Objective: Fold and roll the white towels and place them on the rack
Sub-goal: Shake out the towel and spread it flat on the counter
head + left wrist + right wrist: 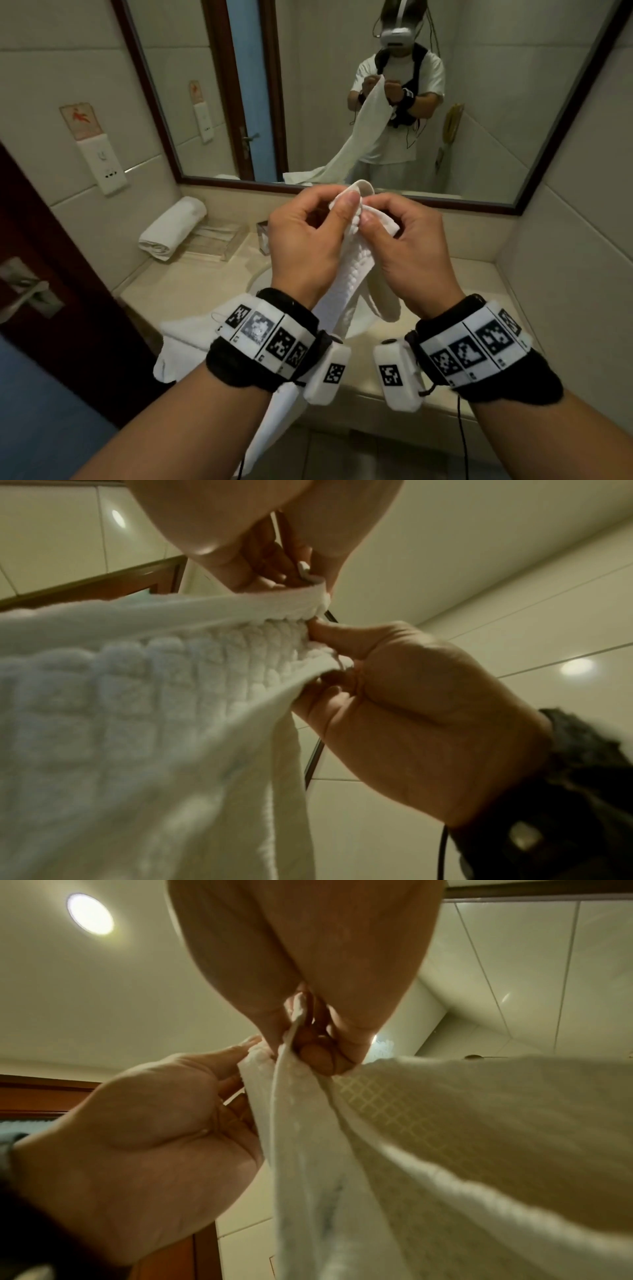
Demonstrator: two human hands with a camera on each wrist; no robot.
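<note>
A white waffle-textured towel (349,274) hangs from both hands above the sink. My left hand (342,209) pinches its top edge between thumb and fingers. Close beside it, my right hand (371,219) pinches the same edge. The cloth drops between my wrists, spreads onto the counter at the left and trails over the front edge. The left wrist view has the left hand (294,572) at the top and the right hand (329,634) gripping the towel (137,723). In the right wrist view the right hand (308,1047) and left hand (236,1056) hold the towel (445,1137).
One rolled white towel (173,228) lies on a clear rack (219,243) at the counter's back left. The sink (260,277) is below my hands. A mirror (479,102) covers the wall ahead. A dark door with a handle (24,298) stands at the left.
</note>
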